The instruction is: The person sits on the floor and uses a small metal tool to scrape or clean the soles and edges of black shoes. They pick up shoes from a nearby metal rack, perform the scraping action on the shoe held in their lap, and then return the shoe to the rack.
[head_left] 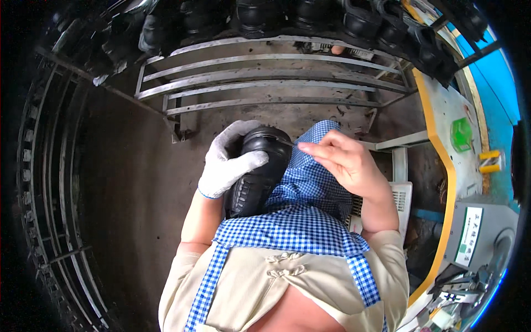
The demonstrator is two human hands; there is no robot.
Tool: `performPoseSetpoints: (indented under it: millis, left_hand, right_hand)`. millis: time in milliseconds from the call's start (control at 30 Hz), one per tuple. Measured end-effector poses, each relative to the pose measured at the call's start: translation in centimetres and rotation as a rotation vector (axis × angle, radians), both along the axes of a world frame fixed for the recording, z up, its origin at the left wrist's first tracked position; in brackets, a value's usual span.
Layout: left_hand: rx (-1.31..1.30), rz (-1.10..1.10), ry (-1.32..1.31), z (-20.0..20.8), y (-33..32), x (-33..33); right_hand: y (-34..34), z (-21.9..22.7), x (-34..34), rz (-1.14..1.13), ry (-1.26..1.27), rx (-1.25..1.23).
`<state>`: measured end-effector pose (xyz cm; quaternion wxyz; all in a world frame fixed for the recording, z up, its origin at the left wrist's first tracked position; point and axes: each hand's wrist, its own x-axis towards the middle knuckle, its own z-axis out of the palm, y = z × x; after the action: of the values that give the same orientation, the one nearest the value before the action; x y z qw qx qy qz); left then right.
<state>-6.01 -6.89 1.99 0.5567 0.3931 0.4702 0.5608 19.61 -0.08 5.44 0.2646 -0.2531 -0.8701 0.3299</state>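
Note:
A black leather shoe (255, 191) with a thick sole rests over my lap, its rounded toe turned away from me. My left hand (229, 163), in a white knit glove with a blue-edged cuff, grips it from the left, thumb across the upper. Close to the right side of the toe is my bare right hand (351, 163). Its thumb and forefinger are pinched together at the shoe's edge; any small thing between them is too fine to make out. A blue-and-white checked apron (293, 221) lies beneath the shoe.
Ahead stands a metal rack (265, 74) with a row of black footwear (257, 16) along its top. Another rack (55, 193) runs down the left. On the right, a yellow-edged table (442, 144) carries a green container (461, 134) and a grey machine (484, 238).

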Motion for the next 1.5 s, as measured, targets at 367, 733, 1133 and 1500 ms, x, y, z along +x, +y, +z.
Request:
performPoseSetpoints:
  millis: [367,733,1133,1500]
  left_hand:
    - [0.04,-0.012,0.046,0.5,-1.1,-0.7]
    - [0.0,-0.028,0.13,0.8,-1.1,0.0]
    - [0.14,-0.043,0.311,0.1,-0.8,0.4]
    - [0.044,-0.093,0.356,0.9,-0.8,0.7]
  right_hand:
    - [-0.2,3.2,-0.9,-0.009,-0.235,0.349]
    - [-0.1,4.5,-1.4,0.016,-0.305,0.514]
    - [0.0,5.3,-1.7,0.037,-0.308,0.545]
    - [0.5,5.7,-1.9,0.063,-0.335,0.444]
